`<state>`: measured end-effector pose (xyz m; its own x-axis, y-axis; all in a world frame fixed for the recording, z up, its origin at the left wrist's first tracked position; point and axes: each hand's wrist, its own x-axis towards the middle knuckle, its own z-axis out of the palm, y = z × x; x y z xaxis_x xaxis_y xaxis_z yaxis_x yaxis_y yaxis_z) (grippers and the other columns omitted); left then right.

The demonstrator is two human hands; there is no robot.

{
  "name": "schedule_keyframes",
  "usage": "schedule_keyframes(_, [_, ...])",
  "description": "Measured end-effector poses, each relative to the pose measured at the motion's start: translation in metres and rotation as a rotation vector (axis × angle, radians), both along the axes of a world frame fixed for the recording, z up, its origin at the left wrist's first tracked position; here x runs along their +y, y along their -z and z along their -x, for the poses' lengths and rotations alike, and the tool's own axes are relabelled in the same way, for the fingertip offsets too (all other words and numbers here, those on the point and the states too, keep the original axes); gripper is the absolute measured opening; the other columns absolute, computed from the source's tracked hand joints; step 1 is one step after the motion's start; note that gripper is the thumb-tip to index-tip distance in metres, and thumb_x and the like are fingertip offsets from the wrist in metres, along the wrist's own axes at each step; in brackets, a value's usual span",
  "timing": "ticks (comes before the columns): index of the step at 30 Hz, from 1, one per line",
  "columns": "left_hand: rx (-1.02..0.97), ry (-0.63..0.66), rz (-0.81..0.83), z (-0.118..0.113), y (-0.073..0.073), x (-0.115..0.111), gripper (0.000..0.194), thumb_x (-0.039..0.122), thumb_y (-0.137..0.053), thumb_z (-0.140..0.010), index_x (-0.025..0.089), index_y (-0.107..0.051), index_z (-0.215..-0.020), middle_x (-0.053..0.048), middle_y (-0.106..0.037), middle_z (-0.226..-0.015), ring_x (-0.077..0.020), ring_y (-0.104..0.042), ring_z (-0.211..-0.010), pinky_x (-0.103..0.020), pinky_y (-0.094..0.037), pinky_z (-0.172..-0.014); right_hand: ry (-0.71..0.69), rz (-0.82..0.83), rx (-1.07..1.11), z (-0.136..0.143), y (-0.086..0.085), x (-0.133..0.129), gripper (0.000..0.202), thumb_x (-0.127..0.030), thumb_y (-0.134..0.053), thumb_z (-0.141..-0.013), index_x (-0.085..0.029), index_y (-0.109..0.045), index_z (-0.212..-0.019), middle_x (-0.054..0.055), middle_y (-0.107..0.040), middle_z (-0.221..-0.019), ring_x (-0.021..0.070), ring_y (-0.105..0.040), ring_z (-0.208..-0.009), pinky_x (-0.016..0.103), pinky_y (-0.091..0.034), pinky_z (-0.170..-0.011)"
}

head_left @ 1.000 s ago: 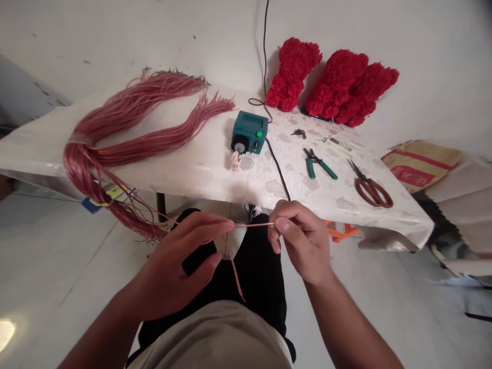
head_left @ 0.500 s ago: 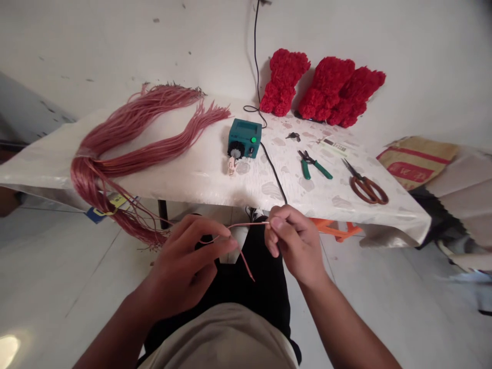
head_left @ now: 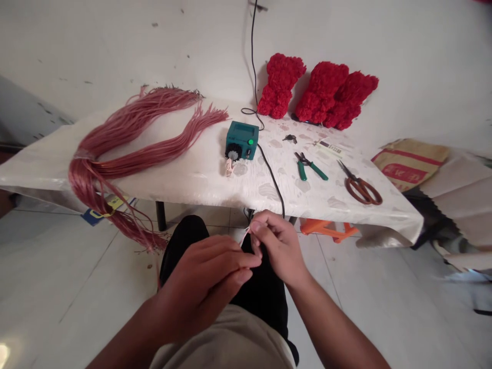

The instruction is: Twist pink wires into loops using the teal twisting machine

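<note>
Above my lap, both hands are close together on a thin pink wire [head_left: 245, 234]. My right hand [head_left: 280, 247] pinches it between thumb and forefinger, near its pale tip. My left hand [head_left: 209, 282] is closed just beside, thumb against forefinger, its fingertips almost touching the right hand's lower fingers. The rest of the wire is hidden behind the left fingers. On the table to the left lies a big bundle of pink wires [head_left: 134, 138], its lower part hanging over the front edge. A small teal machine [head_left: 242, 139] with a green button stands ahead of my hands.
On the patterned tablecloth [head_left: 265, 192] lie green-handled pliers [head_left: 310, 166], brown-handled scissors [head_left: 361, 187] and a small dark object [head_left: 290, 138]. Red fluffy bear shapes [head_left: 280, 84] lean against the wall. A black cord [head_left: 272, 177] runs off the front edge. An orange stool [head_left: 328, 229] stands below.
My hands have come together; the right moved left and the left moved right and down. The wire stretched between them is now mostly hidden, and its loose hanging end no longer shows.
</note>
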<state>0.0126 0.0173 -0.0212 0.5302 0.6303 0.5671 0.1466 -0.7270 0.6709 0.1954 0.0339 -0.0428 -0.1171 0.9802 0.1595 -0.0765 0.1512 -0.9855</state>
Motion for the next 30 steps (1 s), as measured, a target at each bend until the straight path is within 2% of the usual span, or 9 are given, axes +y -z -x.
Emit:
schedule_keyframes(5, [-0.076, -0.146, 0.279, -0.003, -0.005, -0.004, 0.029, 0.011, -0.045, -0.101, 0.025, -0.067, -0.113, 0.008, -0.065, -0.076, -0.0016, -0.055, -0.051, -0.013, -0.047, -0.056, -0.03, 0.065, -0.099, -0.006, 0.0, 0.004, 0.024, -0.034, -0.06, -0.095, -0.018, -0.06, -0.077, -0.006, -0.053, -0.056, 0.0072, -0.049, -0.046, 0.02, -0.04, -0.048])
schedule_keyframes(7, [-0.031, -0.239, 0.285, -0.001, -0.006, -0.003, 0.028, 0.013, -0.046, -0.101, 0.025, -0.069, -0.11, 0.01, -0.062, -0.066, -0.002, -0.053, -0.047, -0.013, -0.047, -0.054, -0.006, 0.043, -0.138, -0.015, -0.004, 0.003, 0.019, -0.036, -0.06, -0.095, -0.019, -0.062, -0.086, -0.006, -0.054, -0.061, 0.0076, -0.051, -0.048, 0.021, -0.043, -0.049])
schedule_keyframes(10, [0.088, -0.31, 0.241, 0.003, -0.006, -0.002, 0.025, 0.018, -0.05, -0.1, 0.025, -0.073, -0.107, 0.008, -0.066, -0.063, -0.0062, -0.062, -0.058, -0.015, -0.05, -0.062, 0.1, -0.122, -0.265, -0.03, -0.017, -0.004, 0.011, -0.03, -0.059, -0.097, -0.02, -0.064, -0.096, -0.005, -0.055, -0.066, 0.0087, -0.054, -0.053, 0.022, -0.045, -0.051])
schedule_keyframes(12, [0.161, -0.278, 0.236, 0.005, -0.006, -0.003, 0.024, 0.021, -0.05, -0.101, 0.025, -0.073, -0.107, 0.005, -0.075, -0.079, -0.0089, -0.07, -0.071, -0.017, -0.052, -0.07, 0.09, -0.305, -0.391, -0.035, -0.028, -0.011, 0.007, -0.023, -0.06, -0.097, -0.021, -0.065, -0.1, -0.003, -0.058, -0.072, 0.0097, -0.055, -0.06, 0.023, -0.046, -0.055])
schedule_keyframes(14, [0.213, -0.218, 0.225, 0.007, -0.007, -0.004, 0.022, 0.022, -0.049, -0.102, 0.024, -0.071, -0.106, 0.004, -0.077, -0.093, -0.0106, -0.072, -0.083, -0.019, -0.051, -0.076, -0.006, -0.472, -0.497, -0.035, -0.039, -0.017, 0.011, -0.017, -0.061, -0.096, -0.02, -0.065, -0.105, 0.0, -0.062, -0.079, 0.0112, -0.058, -0.068, 0.024, -0.047, -0.06])
schedule_keyframes(16, [0.248, -0.175, 0.201, 0.007, -0.009, -0.005, 0.021, 0.022, -0.048, -0.103, 0.022, -0.068, -0.098, 0.004, -0.075, -0.089, -0.0096, -0.07, -0.078, -0.019, -0.048, -0.071, -0.118, -0.55, -0.556, -0.031, -0.046, -0.02, 0.014, -0.014, -0.06, -0.095, -0.02, -0.064, -0.107, 0.001, -0.062, -0.083, 0.0119, -0.058, -0.073, 0.025, -0.048, -0.064])
schedule_keyframes(20, [0.28, -0.199, 0.123, 0.008, -0.01, -0.005, 0.023, 0.019, -0.046, -0.103, 0.02, -0.06, -0.085, 0.006, -0.063, -0.072, -0.0079, -0.053, -0.056, -0.022, -0.037, -0.057, -0.224, -0.531, -0.563, -0.022, -0.046, -0.018, 0.011, -0.016, -0.059, -0.097, -0.019, -0.063, -0.106, 0.0, -0.06, -0.083, 0.0117, -0.056, -0.073, 0.026, -0.046, -0.064])
schedule_keyframes(25, [0.284, -0.201, 0.078, 0.008, -0.004, -0.004, 0.022, 0.017, -0.046, -0.101, 0.02, -0.054, -0.08, 0.007, -0.057, -0.069, -0.0087, -0.051, -0.057, -0.024, -0.033, -0.057, -0.233, -0.536, -0.546, -0.017, -0.042, -0.016, 0.005, -0.015, -0.06, -0.096, -0.019, -0.062, -0.099, 0.0, -0.059, -0.08, 0.0114, -0.054, -0.07, 0.026, -0.044, -0.061])
schedule_keyframes(30, [0.292, -0.193, 0.119, 0.009, -0.006, -0.004, 0.025, 0.019, -0.043, -0.102, 0.02, -0.053, -0.079, 0.006, -0.058, -0.069, -0.0095, -0.05, -0.058, -0.025, -0.032, -0.057, -0.229, -0.51, -0.589, -0.017, -0.045, -0.015, 0.007, -0.014, -0.058, -0.098, -0.02, -0.062, -0.097, 0.001, -0.064, -0.084, 0.0123, -0.058, -0.072, 0.027, -0.045, -0.062])
